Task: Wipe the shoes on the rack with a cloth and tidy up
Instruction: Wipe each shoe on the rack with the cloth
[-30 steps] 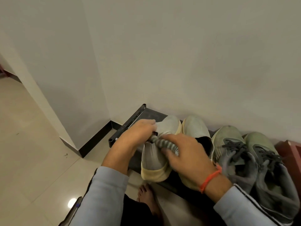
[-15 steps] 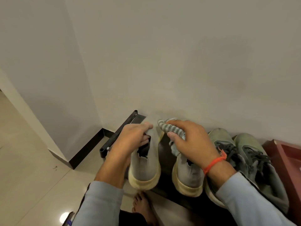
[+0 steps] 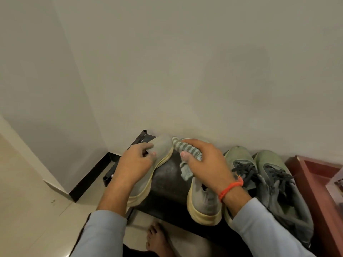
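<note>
Against the pale wall (image 3: 185,71), a dusty black rack (image 3: 167,175) with shoes (image 3: 204,201).

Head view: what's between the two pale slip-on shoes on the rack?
In the head view, bare dusty black rack top, with the striped cloth's tail hanging from the right hand beside it.

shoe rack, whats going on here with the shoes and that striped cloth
A person is at a black shoe rack against the wall. The left hand grips the left beige slip-on shoe, which is turned at an angle on the shelf. The right hand holds a grey striped cloth over the toe of the right beige slip-on shoe. A pair of green lace-up sneakers sits untouched beside them.
</note>
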